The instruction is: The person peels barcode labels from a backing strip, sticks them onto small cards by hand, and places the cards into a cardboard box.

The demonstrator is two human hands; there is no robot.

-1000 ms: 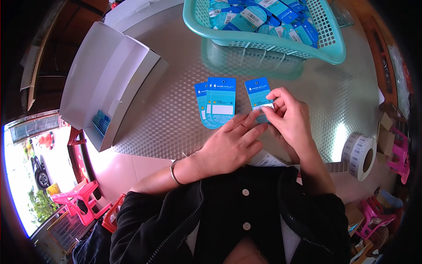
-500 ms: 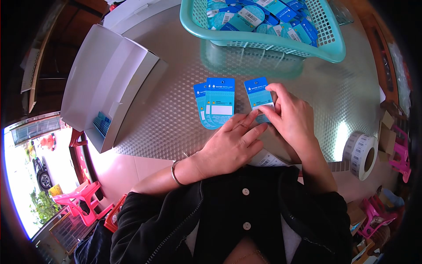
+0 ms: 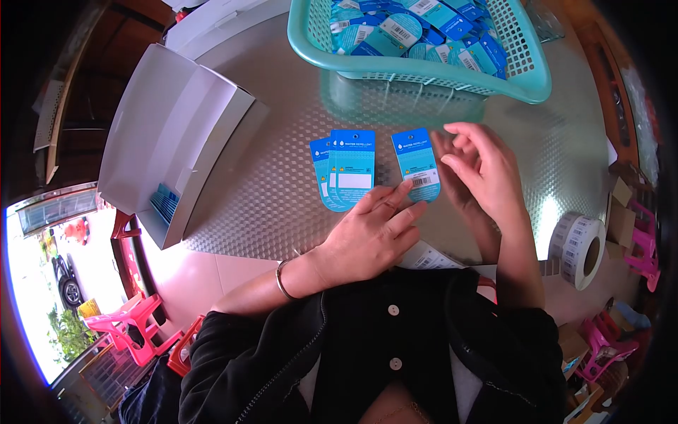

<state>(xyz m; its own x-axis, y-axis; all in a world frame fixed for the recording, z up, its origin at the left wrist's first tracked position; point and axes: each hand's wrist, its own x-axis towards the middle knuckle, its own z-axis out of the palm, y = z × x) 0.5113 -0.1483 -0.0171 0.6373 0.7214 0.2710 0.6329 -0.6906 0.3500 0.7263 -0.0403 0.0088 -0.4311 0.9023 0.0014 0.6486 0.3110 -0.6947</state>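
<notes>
A blue and teal water repellent card [image 3: 417,157] lies on the metal table, with a barcode label [image 3: 425,179] on its white box. My left hand [image 3: 374,230] lies low with fingers stretched out, its fingertips touching the card's lower left edge. Just right of the card, my right hand [image 3: 484,169] is raised, thumb and fingers apart and holding nothing. To the left, several similar cards [image 3: 353,159] overlap in a small pile; the top one's white box is blank. Below my hands a strip of barcode labels [image 3: 432,257] is partly hidden.
A teal basket [image 3: 424,69] full of cards stands at the back. An open white box [image 3: 205,127] with several cards inside sits at the left. The label roll [image 3: 583,251] is at the table's right edge, and pink stools [image 3: 134,325] stand on the floor.
My right hand has let go of the card and moved up and right. The barcode label now shows on the card's white box. My left hand has stayed nearly still.
</notes>
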